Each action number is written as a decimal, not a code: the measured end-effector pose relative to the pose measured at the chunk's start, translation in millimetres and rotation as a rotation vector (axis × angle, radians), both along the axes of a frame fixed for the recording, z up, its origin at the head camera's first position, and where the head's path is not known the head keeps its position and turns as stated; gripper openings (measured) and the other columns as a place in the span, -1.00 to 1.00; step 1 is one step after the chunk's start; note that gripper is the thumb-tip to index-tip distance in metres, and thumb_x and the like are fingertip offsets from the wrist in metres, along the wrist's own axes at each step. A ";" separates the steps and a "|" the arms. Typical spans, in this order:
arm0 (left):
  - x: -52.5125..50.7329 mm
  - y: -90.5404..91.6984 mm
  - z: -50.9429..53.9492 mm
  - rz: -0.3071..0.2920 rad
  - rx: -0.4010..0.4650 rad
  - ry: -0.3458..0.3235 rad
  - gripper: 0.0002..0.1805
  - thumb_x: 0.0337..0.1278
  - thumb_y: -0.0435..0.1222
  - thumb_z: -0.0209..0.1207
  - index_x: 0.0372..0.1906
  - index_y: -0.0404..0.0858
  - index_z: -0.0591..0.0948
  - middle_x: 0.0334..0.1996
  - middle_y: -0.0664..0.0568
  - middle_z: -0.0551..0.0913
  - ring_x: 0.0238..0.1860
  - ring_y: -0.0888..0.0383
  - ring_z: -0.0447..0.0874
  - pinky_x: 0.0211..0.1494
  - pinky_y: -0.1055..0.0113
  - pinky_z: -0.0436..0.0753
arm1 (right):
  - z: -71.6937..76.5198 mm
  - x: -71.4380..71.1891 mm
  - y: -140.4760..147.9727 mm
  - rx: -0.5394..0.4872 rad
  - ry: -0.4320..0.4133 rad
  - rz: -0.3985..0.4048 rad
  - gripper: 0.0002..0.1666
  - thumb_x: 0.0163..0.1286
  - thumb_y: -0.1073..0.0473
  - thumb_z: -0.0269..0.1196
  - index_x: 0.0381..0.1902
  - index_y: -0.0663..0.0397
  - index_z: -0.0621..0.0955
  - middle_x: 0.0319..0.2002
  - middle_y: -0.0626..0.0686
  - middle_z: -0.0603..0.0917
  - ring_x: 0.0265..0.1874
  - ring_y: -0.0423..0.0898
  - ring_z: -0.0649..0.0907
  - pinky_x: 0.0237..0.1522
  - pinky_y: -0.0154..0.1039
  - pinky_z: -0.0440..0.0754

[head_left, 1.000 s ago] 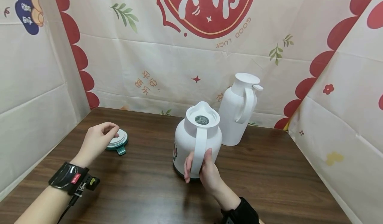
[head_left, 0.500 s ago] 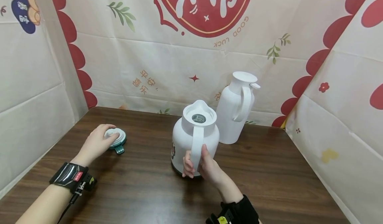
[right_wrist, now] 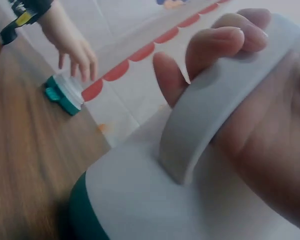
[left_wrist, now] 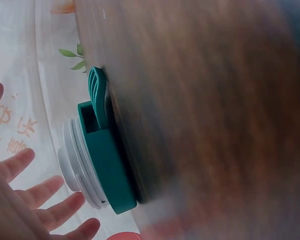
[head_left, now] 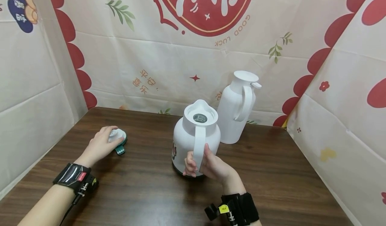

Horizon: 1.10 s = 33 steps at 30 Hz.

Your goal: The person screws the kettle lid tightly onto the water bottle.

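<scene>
A round white jug (head_left: pixel 184 135) stands lidless on the table, its mouth showing a glassy inside. The right hand (head_left: pixel 209 165) has its fingers curled round the jug's handle (right_wrist: pixel 215 100). At the left, a white and green lid (head_left: pixel 120 142) lies upside down, white threaded part up and green tab toward the front. Over it hovers the left hand (head_left: pixel 101 144), fingers spread. In the left wrist view the fingertips of the left hand (left_wrist: pixel 35 200) are beside the lid's white part (left_wrist: pixel 80 165); whether one touches it I cannot tell.
A taller white jug (head_left: pixel 235 112) with a closed top stands behind and right of the round one. Patterned cloth (head_left: pixel 126 68) hangs behind the dark wooden table (head_left: pixel 144 192) and along both sides.
The left hand has opened its fingers and spread them over the lid. The right hand keeps its grip on the handle, its wrist turned a little. The whole head view has shifted slightly.
</scene>
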<state>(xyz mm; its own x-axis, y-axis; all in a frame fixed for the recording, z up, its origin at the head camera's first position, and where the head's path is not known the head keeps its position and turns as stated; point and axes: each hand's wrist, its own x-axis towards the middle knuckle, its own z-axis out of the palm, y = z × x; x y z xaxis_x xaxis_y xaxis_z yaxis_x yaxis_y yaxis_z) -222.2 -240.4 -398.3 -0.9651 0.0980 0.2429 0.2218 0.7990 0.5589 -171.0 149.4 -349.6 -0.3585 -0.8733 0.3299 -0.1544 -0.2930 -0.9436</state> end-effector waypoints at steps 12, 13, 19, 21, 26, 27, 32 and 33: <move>-13.9 1.5 3.0 -0.015 -0.104 -0.077 0.02 0.03 0.21 0.23 0.40 -0.37 0.16 0.26 -0.47 0.15 0.14 -0.47 0.17 0.00 -0.41 0.20 | -0.4 -2.6 0.8 -0.003 -0.051 0.055 -0.21 0.33 -0.49 -0.48 -0.40 0.11 0.22 -0.48 0.04 0.22 -0.55 0.09 0.23 0.05 -0.03 0.41; -15.8 2.3 3.9 -0.019 -0.112 -0.085 0.03 0.01 0.20 0.25 0.41 -0.36 0.15 0.26 -0.48 0.14 0.15 -0.49 0.15 0.00 -0.43 0.18 | -0.5 -2.4 0.5 -0.003 -0.053 0.056 -0.22 0.33 -0.50 -0.48 -0.40 0.10 0.23 -0.48 0.03 0.22 -0.55 0.10 0.23 0.05 -0.03 0.41; -31.0 4.7 13.7 -0.030 -0.171 -0.155 0.08 -0.08 0.18 0.32 0.41 -0.33 0.12 0.24 -0.52 0.13 0.14 -0.52 0.14 -0.04 -0.48 0.20 | -1.4 -0.7 -0.2 -0.002 -0.066 0.053 -0.24 0.32 -0.51 -0.47 -0.39 0.04 0.25 -0.47 -0.01 0.24 -0.52 -0.02 0.29 0.06 -0.05 0.40; -35.8 5.0 16.6 -0.040 -0.186 -0.190 0.08 -0.09 0.16 0.33 0.41 -0.33 0.12 0.23 -0.54 0.13 0.12 -0.51 0.13 -0.06 -0.48 0.25 | -1.6 -0.7 0.2 -0.001 -0.069 0.053 -0.25 0.32 -0.50 -0.47 -0.39 0.03 0.26 -0.47 -0.02 0.24 -0.51 -0.05 0.30 0.06 -0.06 0.40; -43.1 5.5 22.3 -0.085 -0.208 -0.251 0.07 -0.12 0.09 0.38 0.40 -0.36 0.14 0.19 -0.60 0.13 0.08 -0.53 0.12 -0.11 -0.44 0.35 | -1.7 -0.5 0.7 0.002 -0.070 0.043 -0.24 0.31 -0.51 -0.47 -0.39 0.03 0.26 -0.47 -0.03 0.25 -0.52 -0.02 0.28 0.06 -0.06 0.41; -43.9 5.5 23.5 -0.094 -0.212 -0.260 0.07 -0.12 0.07 0.39 0.40 -0.36 0.14 0.18 -0.61 0.13 0.07 -0.54 0.11 -0.11 -0.44 0.35 | -1.8 -0.5 0.7 0.001 -0.069 0.039 -0.24 0.31 -0.51 -0.47 -0.39 0.03 0.26 -0.47 -0.04 0.25 -0.52 -0.01 0.28 0.06 -0.06 0.41; -47.7 6.3 27.2 -0.100 -0.238 -0.330 0.05 -0.15 0.04 0.41 0.37 -0.42 0.19 0.15 -0.63 0.18 0.07 -0.56 0.14 -0.09 -0.43 0.35 | -3.4 -0.3 0.2 -0.002 -0.067 0.033 -0.25 0.31 -0.51 -0.47 -0.38 0.01 0.28 -0.46 -0.05 0.25 -0.51 -0.08 0.31 0.06 -0.07 0.41; -48.3 6.3 27.0 -0.098 -0.243 -0.346 0.05 -0.15 0.04 0.41 0.37 -0.42 0.20 0.15 -0.62 0.20 0.08 -0.55 0.15 -0.09 -0.43 0.34 | -3.9 -0.3 0.0 -0.004 -0.066 0.035 -0.25 0.31 -0.51 -0.47 -0.38 0.00 0.28 -0.46 -0.05 0.25 -0.50 -0.09 0.32 0.06 -0.07 0.41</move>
